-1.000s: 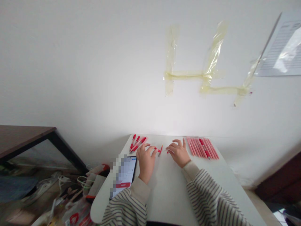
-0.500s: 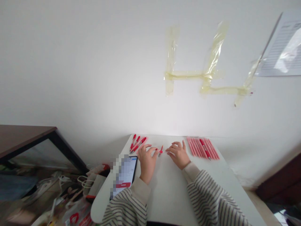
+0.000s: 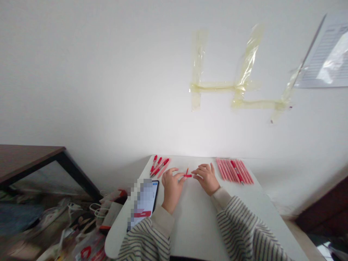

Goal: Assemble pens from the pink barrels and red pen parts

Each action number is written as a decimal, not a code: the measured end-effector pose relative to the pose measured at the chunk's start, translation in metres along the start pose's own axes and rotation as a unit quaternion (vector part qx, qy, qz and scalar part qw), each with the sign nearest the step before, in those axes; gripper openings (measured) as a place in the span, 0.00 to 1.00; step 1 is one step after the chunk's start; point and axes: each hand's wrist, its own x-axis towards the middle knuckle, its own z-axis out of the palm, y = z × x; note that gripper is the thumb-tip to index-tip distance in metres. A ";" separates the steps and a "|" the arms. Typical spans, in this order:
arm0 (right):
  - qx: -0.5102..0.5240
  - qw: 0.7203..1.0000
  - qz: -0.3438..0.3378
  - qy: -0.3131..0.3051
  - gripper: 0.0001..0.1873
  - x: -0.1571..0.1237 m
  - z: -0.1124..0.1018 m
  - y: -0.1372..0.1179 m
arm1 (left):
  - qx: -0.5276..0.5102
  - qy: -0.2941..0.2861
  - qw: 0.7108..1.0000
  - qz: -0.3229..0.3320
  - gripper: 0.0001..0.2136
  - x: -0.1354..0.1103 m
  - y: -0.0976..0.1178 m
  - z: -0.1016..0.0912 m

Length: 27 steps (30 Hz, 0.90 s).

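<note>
Over the middle of the white table, my left hand pinches one end of a short red pen part between thumb and forefinger. The part lies level between my hands. At its other end, my right hand is closed in a pinch with the fingertips at the red piece; how much it grips is hidden. A thin red-orange refill-like piece shows just behind the pen part. Several red pens lie to the left of my left hand.
Right of my right hand lies a row of pink pen barrels with one red pen on it. A phone rests by my left forearm. The white wall stands behind; cluttered bags lie on the floor left.
My left hand has moved slightly right, towards my right hand. The red pen part now spans the gap between their fingertips. My right hand has barely moved.
</note>
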 end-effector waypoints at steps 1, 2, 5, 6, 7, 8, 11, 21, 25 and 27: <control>0.002 1.000 -0.003 0.000 0.09 0.000 0.001 0.000 | -0.001 -0.006 1.000 0.004 0.07 0.000 0.000 0.001; 0.004 1.000 -0.007 -0.002 0.08 0.000 0.001 0.001 | -0.002 -0.009 1.000 0.007 0.07 0.000 0.000 0.002; 0.008 1.000 -0.016 -0.007 0.09 0.000 0.002 0.003 | -0.002 -0.004 1.000 0.010 0.06 -0.001 -0.002 0.002; 0.011 1.000 -0.017 -0.008 0.10 0.000 0.002 0.004 | -0.001 -0.001 1.000 0.009 0.06 -0.001 -0.002 0.002; 0.014 1.000 -0.016 -0.008 0.11 0.000 0.002 0.005 | -0.001 0.002 1.000 0.008 0.06 -0.001 -0.003 0.002; 0.017 1.000 -0.013 -0.008 0.12 0.000 0.002 0.006 | -0.001 0.004 1.000 0.006 0.06 -0.001 -0.003 0.002; 0.022 1.000 -0.006 -0.009 0.10 0.001 0.002 0.008 | -0.003 0.006 1.000 0.002 0.06 -0.001 -0.004 0.001; 0.049 0.999 -0.005 -0.008 0.05 0.000 0.003 0.006 | -0.012 -0.014 1.000 0.011 0.06 -0.002 -0.001 0.001; 0.042 0.999 -0.013 -0.013 0.07 0.000 0.002 0.005 | -0.012 -0.012 1.000 0.014 0.06 -0.003 0.000 0.000; 0.037 0.999 -0.016 -0.014 0.07 0.000 0.002 0.005 | -0.012 -0.012 1.000 0.017 0.07 -0.003 0.000 0.000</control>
